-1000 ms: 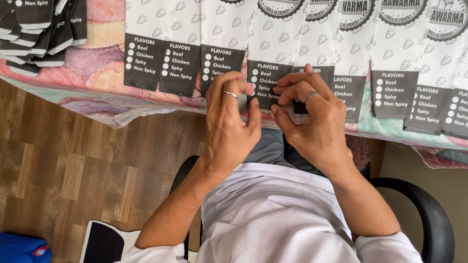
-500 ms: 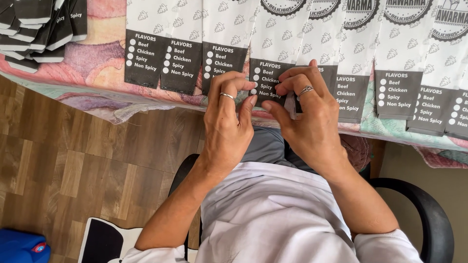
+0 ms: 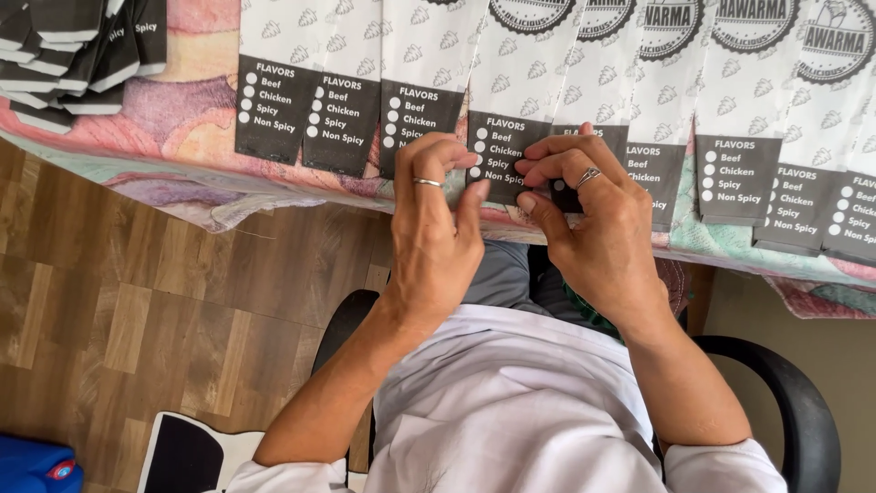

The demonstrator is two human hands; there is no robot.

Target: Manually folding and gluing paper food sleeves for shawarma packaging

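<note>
From the head camera, a row of flat white paper sleeves (image 3: 547, 64) with dark printed bottom panels lies overlapping along the surface (image 3: 182, 119), which is covered by a pink and green patterned cloth; nothing can be seen inside any of them. At the upper left a stack of dark folded sleeves (image 3: 73, 46) sits at the corner of the surface. Both hands meet at the near edge, on the dark panel of one sleeve, the middle sleeve (image 3: 502, 155). The left hand (image 3: 438, 237), ring on one finger, has its grip closed in a pinch on that panel's lower edge, thumb against fingertips. The right hand (image 3: 602, 237), also ringed, pinches the same panel from the other side, fingers curled over its right corner. Against half a second earlier, the hands have held their place at the same panel, the left fingers curling slightly further over it. Below are a white shirt (image 3: 511, 411), a black chair (image 3: 794, 402) and wood flooring (image 3: 119, 310).
</note>
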